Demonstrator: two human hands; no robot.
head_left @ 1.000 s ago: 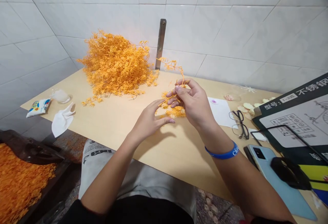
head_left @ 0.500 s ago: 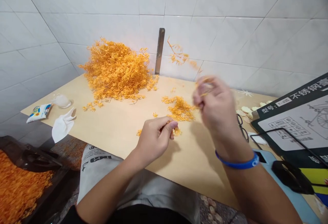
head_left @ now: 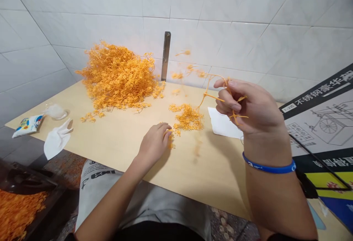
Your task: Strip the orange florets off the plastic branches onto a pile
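Observation:
Raised over the right part of the table, my right hand (head_left: 248,105) pinches a thin orange sprig (head_left: 205,94) whose branching stems spread to the left, some blurred. Low over the table, my left hand (head_left: 156,141) has its fingers curled round small orange florets (head_left: 170,138) that show at its fingertips. Just beyond that hand lies a small heap of orange florets (head_left: 189,118). The large bushy pile of orange sprigs (head_left: 118,77) stands at the back left, against the tiled wall.
On the table's left lie a white tissue (head_left: 57,138), a printed packet (head_left: 27,126) and a clear plastic item (head_left: 56,111). White paper (head_left: 224,123) and a printed box (head_left: 325,123) are at right. A metal bracket (head_left: 166,57) stands at the wall. Orange pieces (head_left: 20,211) fill a dark container below left.
My right hand has moved right with the sprig, uncovering white paper. My left hand has shifted left and down onto the table beside the small heap. The view has turned slightly.

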